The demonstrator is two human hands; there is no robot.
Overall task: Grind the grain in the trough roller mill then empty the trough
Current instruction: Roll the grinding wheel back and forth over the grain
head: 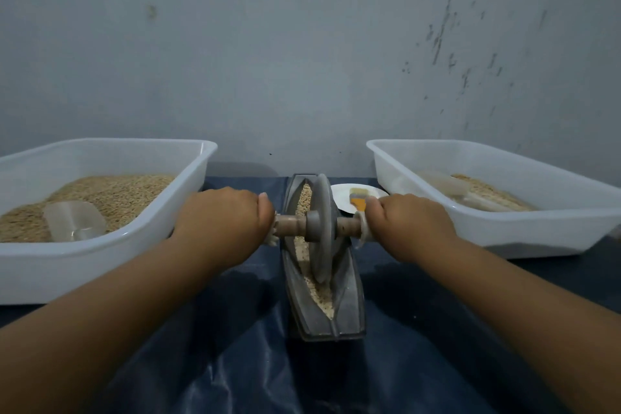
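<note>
A grey boat-shaped trough (pixel 349 306) stands lengthwise in the middle of the table, with pale grain (pixel 304 198) along its groove. A grey roller wheel (pixel 322 222) sits upright in the trough on a wooden axle (pixel 290 222) that runs left to right. My left hand (pixel 221 215) grips the left end of the axle, and my right hand (pixel 410 222) grips the right end. Both handle ends are hidden under my fingers.
A white tub (pixel 188 198) of grain with a clear scoop (pixel 75 220) stands at the left. A second white tub (pixel 504 232) with some grain and a scoop stands at the right. A white plate (pixel 342 197) with an orange brush (pixel 358 200) lies behind the trough. Dark blue sheeting (pixel 420 329) covers the table; a wall rises behind.
</note>
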